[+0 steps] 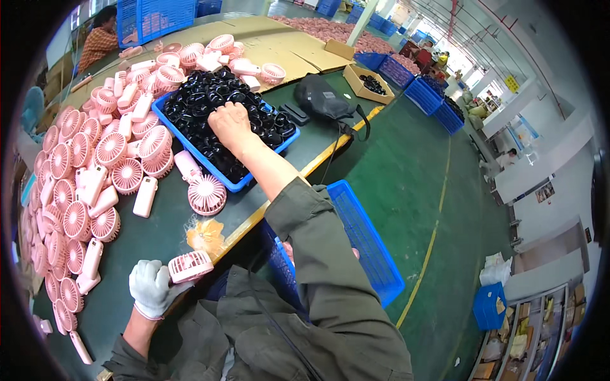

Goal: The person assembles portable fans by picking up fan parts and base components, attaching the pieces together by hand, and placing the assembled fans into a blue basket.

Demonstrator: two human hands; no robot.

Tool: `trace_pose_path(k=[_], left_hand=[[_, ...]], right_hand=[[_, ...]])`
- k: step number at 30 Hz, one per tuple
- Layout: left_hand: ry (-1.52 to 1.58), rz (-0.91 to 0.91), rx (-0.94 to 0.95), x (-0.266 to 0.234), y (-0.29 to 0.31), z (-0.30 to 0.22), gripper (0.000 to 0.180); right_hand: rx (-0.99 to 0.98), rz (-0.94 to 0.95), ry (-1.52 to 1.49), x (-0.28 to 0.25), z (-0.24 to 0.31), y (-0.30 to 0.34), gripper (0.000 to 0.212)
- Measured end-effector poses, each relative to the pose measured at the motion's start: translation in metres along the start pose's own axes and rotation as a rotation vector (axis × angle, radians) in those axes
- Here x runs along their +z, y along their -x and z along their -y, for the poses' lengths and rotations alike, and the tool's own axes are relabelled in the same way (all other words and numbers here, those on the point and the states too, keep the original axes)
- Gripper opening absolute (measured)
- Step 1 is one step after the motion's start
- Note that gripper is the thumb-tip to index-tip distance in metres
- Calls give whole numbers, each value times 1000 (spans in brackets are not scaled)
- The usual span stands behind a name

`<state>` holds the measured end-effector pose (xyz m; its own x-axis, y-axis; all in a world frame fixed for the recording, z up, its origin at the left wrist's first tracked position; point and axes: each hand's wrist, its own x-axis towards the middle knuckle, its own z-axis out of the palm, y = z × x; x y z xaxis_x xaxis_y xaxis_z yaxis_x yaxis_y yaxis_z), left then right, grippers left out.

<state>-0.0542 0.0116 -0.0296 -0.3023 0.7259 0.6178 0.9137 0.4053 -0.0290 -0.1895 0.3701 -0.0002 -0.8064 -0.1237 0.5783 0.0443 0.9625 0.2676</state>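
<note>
Fan (190, 267), one, held in left hand (151, 287), right hand (231, 125) on dozens of black parts (190, 95) in one tray (237, 187), grip unclear

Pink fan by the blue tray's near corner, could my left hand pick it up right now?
Probably not: your gloved left hand is holding another pink fan. Otherwise, the corner fan lies uncovered on the table.
</note>
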Motion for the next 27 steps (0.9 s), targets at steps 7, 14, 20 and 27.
trace_pose_path(k=[7, 14, 20, 27], left_hand=[[19, 41, -300, -7, 1, -2, 45], [-16, 302, -579, -20, 9, 4, 41], [328, 189, -406, -19, 30, 21, 38], [189, 316, -467, -20, 43, 1, 46]], right_hand=[[589, -37, -778, -10, -14, -13, 30], [421, 107, -1046, -2, -4, -23, 47], [672, 179, -1503, -61, 0, 20, 41], [352, -144, -1320, -95, 47, 30, 44]])
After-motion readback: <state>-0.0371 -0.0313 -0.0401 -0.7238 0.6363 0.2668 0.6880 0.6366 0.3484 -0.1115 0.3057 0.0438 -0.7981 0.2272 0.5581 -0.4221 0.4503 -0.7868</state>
